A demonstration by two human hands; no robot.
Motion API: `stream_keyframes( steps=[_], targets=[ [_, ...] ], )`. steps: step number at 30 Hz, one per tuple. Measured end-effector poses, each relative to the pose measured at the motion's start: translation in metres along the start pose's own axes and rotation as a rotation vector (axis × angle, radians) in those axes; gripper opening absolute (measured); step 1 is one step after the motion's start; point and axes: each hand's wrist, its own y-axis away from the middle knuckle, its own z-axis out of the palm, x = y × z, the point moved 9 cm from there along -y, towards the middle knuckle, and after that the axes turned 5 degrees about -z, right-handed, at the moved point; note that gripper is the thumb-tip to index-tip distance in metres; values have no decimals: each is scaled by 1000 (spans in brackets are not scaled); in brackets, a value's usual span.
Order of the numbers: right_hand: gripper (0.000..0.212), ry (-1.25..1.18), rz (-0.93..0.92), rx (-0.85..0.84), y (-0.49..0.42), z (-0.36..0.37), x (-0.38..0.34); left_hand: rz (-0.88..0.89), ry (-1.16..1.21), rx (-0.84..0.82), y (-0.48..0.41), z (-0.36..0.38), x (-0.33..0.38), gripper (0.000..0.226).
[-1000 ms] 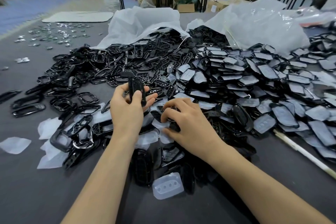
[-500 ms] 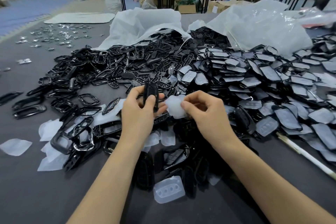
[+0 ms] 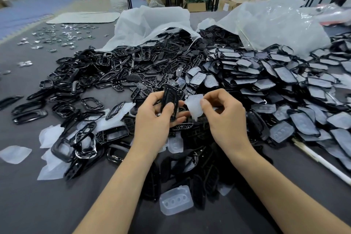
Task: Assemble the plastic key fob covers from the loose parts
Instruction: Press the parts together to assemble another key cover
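Right hand: a second ago the right hand was down among the heap of loose parts, fingers on the pieces. It has since risen above the heap's near edge.
Translucent pad: the translucent pad, unseen a second ago, is now pinched between thumb and fingers over the heap, its edge drawn up just beside the black shell.
Left hand: the left hand has carried the black shell slightly rightward over the heap, toward the pad.
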Motion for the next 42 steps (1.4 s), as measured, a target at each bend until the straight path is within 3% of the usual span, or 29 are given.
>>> stream_keyframes(
  steps=[8, 22, 42],
  targets=[
    [27, -223, 121, -53, -1, 3, 8, 25, 29, -32, 3, 5, 7, 18],
    [18, -609, 339, -97, 1, 14, 20, -9, 56, -155, 6, 18, 3, 20],
    [19, -707, 484, -238, 8, 30, 23, 19, -21, -100, 4, 13, 4, 18]
  ],
)
